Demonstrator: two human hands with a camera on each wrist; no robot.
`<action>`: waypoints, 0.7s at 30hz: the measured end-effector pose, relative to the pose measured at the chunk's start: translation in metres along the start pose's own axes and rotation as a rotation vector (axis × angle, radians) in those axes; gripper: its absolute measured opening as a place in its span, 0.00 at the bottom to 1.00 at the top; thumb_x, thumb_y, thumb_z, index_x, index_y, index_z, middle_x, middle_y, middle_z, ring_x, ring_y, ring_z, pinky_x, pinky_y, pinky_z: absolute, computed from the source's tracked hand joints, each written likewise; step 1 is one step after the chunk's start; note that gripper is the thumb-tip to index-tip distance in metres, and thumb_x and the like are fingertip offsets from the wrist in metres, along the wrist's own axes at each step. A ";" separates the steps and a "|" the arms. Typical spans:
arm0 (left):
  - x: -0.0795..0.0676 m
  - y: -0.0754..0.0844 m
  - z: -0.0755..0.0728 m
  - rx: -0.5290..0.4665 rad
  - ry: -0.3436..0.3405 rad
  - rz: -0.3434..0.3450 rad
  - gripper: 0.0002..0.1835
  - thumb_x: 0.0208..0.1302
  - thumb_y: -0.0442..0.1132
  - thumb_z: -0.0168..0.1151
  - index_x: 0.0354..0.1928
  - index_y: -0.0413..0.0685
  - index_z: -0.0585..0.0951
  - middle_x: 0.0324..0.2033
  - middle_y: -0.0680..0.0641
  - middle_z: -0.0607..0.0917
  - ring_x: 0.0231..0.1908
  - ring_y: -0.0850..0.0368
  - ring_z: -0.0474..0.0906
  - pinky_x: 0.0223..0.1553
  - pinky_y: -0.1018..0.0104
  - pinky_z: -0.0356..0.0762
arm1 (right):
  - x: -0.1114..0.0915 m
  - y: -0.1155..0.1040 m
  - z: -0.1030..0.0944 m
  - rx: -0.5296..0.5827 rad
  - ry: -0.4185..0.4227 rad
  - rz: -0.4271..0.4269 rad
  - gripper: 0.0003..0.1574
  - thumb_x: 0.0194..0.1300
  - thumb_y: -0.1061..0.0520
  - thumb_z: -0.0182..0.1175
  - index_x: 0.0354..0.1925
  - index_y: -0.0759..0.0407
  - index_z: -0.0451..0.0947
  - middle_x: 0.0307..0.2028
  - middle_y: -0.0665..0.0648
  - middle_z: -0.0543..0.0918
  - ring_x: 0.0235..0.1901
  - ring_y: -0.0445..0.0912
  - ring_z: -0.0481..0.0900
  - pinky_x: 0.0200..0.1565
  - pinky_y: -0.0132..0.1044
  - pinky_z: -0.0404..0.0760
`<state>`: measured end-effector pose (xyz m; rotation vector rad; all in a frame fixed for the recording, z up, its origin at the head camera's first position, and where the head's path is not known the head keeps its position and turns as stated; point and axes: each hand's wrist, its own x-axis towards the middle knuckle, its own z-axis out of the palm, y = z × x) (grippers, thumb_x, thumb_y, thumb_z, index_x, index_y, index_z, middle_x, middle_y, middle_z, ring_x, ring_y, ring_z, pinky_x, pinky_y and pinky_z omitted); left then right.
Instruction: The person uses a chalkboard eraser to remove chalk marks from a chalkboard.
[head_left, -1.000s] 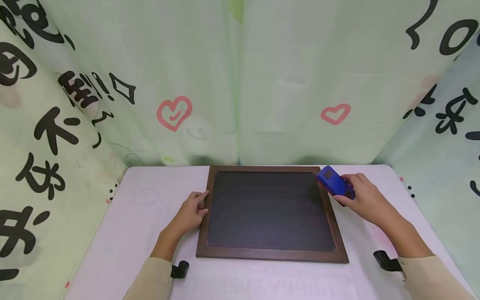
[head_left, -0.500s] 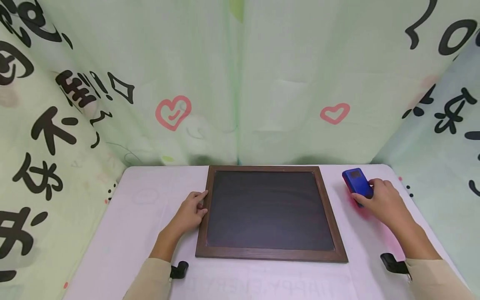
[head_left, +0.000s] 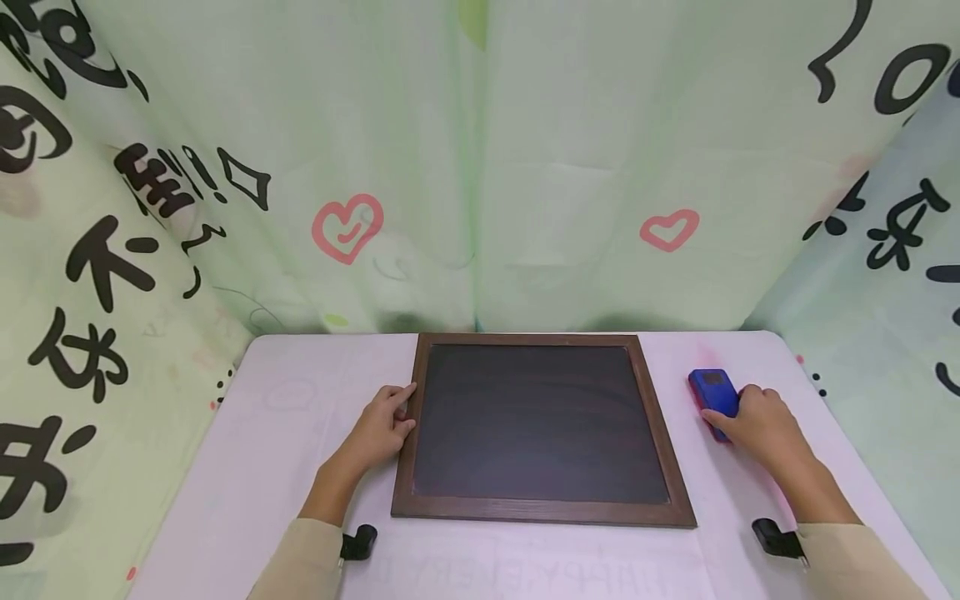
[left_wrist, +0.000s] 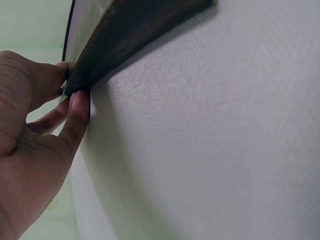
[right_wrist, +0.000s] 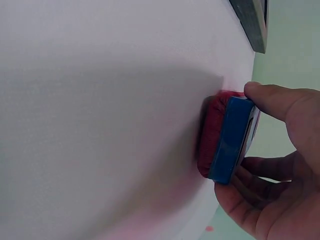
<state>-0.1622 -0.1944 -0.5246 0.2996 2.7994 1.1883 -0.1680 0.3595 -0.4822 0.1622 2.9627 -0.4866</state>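
Note:
A chalkboard point(head_left: 540, 425) with a dark surface and brown wooden frame lies flat on the white table. At its left edge my left hand point(head_left: 381, 423) holds the frame with thumb and fingertips, as the left wrist view also shows at the frame's edge point(left_wrist: 125, 42). To the board's right, my right hand point(head_left: 768, 421) grips a blue board eraser point(head_left: 712, 392) between thumb and fingers. The right wrist view shows the eraser's dark red felt pad point(right_wrist: 212, 135) facing the tabletop, close against it. Fingers are curled along the eraser's far side.
The white table point(head_left: 300, 475) bears faint pinkish tints near the eraser. Pale green printed curtains point(head_left: 570, 167) stand behind the table and on both sides. A black wrist mount point(head_left: 360, 542) sits at the left sleeve and another black mount point(head_left: 776, 537) at the right one.
My right hand has carried the eraser from the board's upper right corner rightward past the frame, then nearer to me and down to the tabletop. The left hand and board have stayed in place.

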 end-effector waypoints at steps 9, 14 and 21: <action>-0.001 0.003 0.000 0.023 -0.009 0.009 0.33 0.66 0.24 0.64 0.73 0.33 0.70 0.59 0.34 0.75 0.43 0.52 0.77 0.41 0.64 0.78 | -0.003 0.002 0.004 -0.013 -0.005 0.017 0.52 0.66 0.45 0.68 0.52 0.95 0.61 0.41 0.87 0.69 0.40 0.73 0.73 0.47 0.68 0.77; -0.004 0.004 -0.004 0.020 -0.036 -0.020 0.33 0.67 0.27 0.65 0.74 0.33 0.68 0.59 0.35 0.75 0.42 0.54 0.75 0.42 0.62 0.77 | -0.005 -0.001 0.004 -0.026 -0.013 0.013 0.55 0.67 0.42 0.66 0.55 0.94 0.60 0.44 0.88 0.69 0.41 0.73 0.73 0.48 0.70 0.77; -0.005 0.007 -0.008 0.062 -0.039 -0.048 0.34 0.71 0.37 0.66 0.75 0.36 0.67 0.63 0.33 0.73 0.42 0.52 0.75 0.44 0.57 0.76 | -0.009 -0.015 0.003 -0.037 0.112 -0.100 0.45 0.72 0.46 0.62 0.59 0.89 0.64 0.52 0.90 0.67 0.48 0.80 0.71 0.51 0.74 0.73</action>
